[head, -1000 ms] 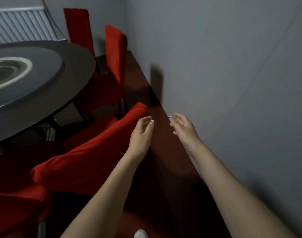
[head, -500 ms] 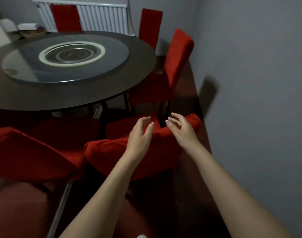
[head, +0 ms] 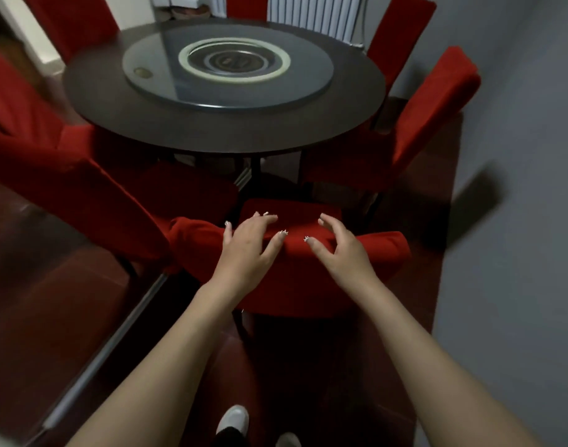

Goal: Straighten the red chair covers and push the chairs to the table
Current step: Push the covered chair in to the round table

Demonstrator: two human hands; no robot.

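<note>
Grey wall (head: 518, 156) and dark red floor (head: 50, 301) close in a tight corner of a dining room. The left hand (head: 247, 250) and right hand (head: 344, 253) are stretched side by side over a chair back. The left fingers (head: 269, 218) are spread and lightly curved, gripping nothing. The right fingers (head: 327, 221) are likewise apart and arched. Whether any fingertip already touches cloth I cannot tell. Directly beneath both palms lies the red chair cover (head: 382, 250), running along the top of the backrest and looking bunched past the left little finger. Just beyond the fingertips is this chair's seat (head: 292, 208), and farther beyond it the rim of the round table (head: 224, 137) carrying a glass turntable (head: 227, 95). Other red-covered chairs (head: 437, 108) flank the hands on either side. By my reading, the step in hand is reaching for this nearest cover, with nothing gripped yet. The next move calls for closing both hands on the fabric, drawing it smooth and even across the backrest, then pushing the chair forward toward the table.
</note>
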